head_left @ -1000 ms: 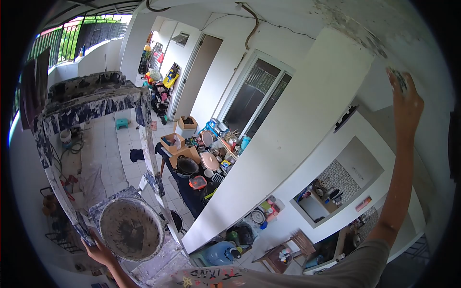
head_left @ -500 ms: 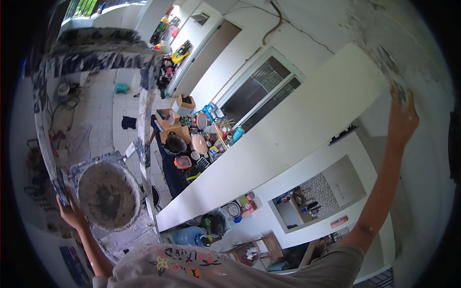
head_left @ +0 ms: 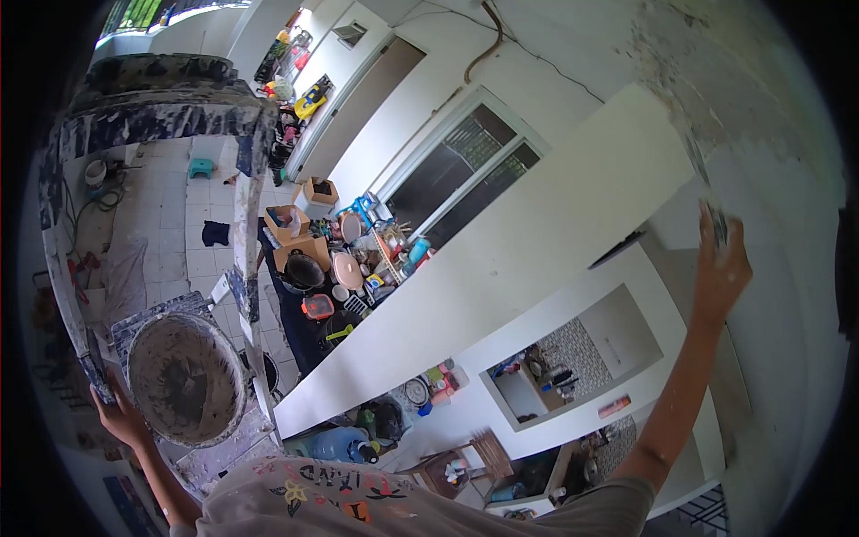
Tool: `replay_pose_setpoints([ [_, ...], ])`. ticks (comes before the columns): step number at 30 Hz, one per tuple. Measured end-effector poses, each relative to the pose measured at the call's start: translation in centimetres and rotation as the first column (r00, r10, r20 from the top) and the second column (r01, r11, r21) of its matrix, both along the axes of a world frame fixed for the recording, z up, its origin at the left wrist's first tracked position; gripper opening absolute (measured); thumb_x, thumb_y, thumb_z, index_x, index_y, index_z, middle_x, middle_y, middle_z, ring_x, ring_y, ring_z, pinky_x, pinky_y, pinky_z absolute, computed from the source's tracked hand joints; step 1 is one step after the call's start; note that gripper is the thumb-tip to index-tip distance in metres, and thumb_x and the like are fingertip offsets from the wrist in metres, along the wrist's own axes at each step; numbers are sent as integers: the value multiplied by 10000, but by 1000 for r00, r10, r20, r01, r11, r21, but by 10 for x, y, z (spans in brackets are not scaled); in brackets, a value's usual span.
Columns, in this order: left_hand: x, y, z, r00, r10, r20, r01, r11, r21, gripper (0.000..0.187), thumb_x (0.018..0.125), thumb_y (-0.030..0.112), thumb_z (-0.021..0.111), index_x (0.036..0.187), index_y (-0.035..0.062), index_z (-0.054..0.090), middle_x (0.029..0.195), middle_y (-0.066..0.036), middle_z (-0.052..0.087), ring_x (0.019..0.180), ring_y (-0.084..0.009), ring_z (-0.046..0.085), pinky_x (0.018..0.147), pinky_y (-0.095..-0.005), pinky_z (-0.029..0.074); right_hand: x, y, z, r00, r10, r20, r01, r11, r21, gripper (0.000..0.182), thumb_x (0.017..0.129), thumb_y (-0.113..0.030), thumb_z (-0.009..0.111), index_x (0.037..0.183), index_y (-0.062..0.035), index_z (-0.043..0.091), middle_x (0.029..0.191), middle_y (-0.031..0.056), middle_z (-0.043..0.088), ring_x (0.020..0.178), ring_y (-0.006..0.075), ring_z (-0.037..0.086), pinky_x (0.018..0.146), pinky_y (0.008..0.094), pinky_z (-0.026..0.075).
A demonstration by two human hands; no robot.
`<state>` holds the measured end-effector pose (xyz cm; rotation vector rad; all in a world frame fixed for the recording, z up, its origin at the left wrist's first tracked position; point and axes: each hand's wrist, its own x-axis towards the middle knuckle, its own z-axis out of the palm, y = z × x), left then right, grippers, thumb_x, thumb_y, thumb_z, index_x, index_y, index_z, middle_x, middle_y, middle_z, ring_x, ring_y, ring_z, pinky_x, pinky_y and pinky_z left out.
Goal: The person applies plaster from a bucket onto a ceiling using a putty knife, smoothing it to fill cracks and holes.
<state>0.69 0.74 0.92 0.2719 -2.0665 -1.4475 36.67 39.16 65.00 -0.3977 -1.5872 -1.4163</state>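
My right hand (head_left: 723,268) is raised at the right, its fingers closed round a putty knife (head_left: 716,219). The thin blade lies against the patchy ceiling surface (head_left: 680,107), close to the edge of the white beam (head_left: 555,206). Lower left, my left hand (head_left: 121,419) wraps round the side rail of a paint-splattered ladder (head_left: 246,224). Beside that hand a round bucket (head_left: 186,380), crusted with grey plaster, stands on the ladder's platform. Some grey material shows at its bottom.
Below the beam, boxes (head_left: 300,255), pans (head_left: 304,271) and kitchenware crowd a dark cloth on the tiled floor (head_left: 170,242). A window (head_left: 465,170) and a door (head_left: 358,107) are in the far wall. A large blue water bottle (head_left: 335,445) stands beneath me.
My right hand and the putty knife have moved down along the surface, nearer to me. The whole view has shifted slightly left. My left hand keeps its hold on the ladder.
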Motion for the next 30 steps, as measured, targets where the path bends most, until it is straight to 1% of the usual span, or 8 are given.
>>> replay_pose_setpoints([
  [5, 0, -3, -2, 999, -29, -21, 28, 998, -50, 406, 993, 376, 601, 1212, 39, 658, 1083, -156, 720, 963, -281, 698, 814, -347, 508, -47, -9, 12, 986, -82, -148, 89, 995, 37, 317, 901, -345, 739, 993, -48, 673, 809, 147, 712, 641, 267, 699, 612, 328, 551],
  [8, 4, -3, 4, 998, -53, 24, 53, 998, -13, 407, 998, 378, 592, 1223, 45, 654, 1091, -160, 714, 978, -276, 691, 831, -342, 501, -33, -19, 16, 976, 33, -214, -53, 995, -85, 277, 921, -298, 723, 1015, -40, 684, 864, 135, 738, 719, 219, 728, 653, 313, 562],
  [11, 0, -4, -3, 998, -69, -9, 69, 998, 11, 402, 998, 365, 598, 1230, 40, 648, 1086, -159, 714, 973, -263, 688, 834, -332, 498, 4, -13, 10, 974, 190, -122, -190, 982, 12, 223, 927, -245, 717, 1021, -44, 701, 925, 99, 758, 804, 165, 739, 703, 291, 576],
  [14, -2, -4, -5, 999, -43, -31, 42, 999, -15, 406, 996, 360, 605, 1233, 33, 646, 1103, -166, 711, 988, -255, 688, 846, -337, 500, 25, -27, -8, 944, 159, -289, -189, 979, -78, 293, 927, -283, 719, 1053, -18, 701, 917, 79, 767, 789, 151, 741, 709, 273, 589],
  [19, -2, -5, -10, 1000, -20, 23, 21, 999, -30, 423, 991, 370, 614, 1246, 34, 649, 1112, -166, 718, 989, -260, 698, 839, -346, 511, 1, -34, -35, 989, 30, -145, -32, 999, -8, 292, 905, -300, 737, 1031, -38, 713, 894, 99, 756, 761, 186, 740, 697, 277, 579],
  [22, -5, -8, -11, 1000, -19, 18, 19, 999, -47, 429, 989, 375, 617, 1247, 34, 649, 1107, -164, 721, 984, -258, 700, 834, -349, 514, -29, -14, -8, 995, -20, -102, 17, 999, -28, 357, 899, -363, 729, 1024, -30, 708, 843, 140, 728, 707, 246, 724, 654, 296, 559],
  [25, -4, -9, -13, 999, -28, 17, 29, 998, -52, 436, 986, 383, 620, 1242, 32, 652, 1110, -166, 720, 986, -259, 700, 836, -352, 515, -44, -2, 22, 972, -111, -208, 93, 991, -92, 404, 892, -398, 730, 1018, -16, 700, 823, 148, 714, 676, 264, 708, 624, 310, 545],
  [30, -4, -9, -12, 999, -30, 27, 31, 999, -38, 457, 981, 404, 619, 1241, 30, 655, 1126, -173, 714, 1007, -273, 696, 850, -356, 510, -22, 3, 27, 984, 43, -174, -49, 998, -33, 370, 891, -370, 740, 1006, -20, 704, 810, 116, 725, 692, 209, 724, 617, 295, 553],
])
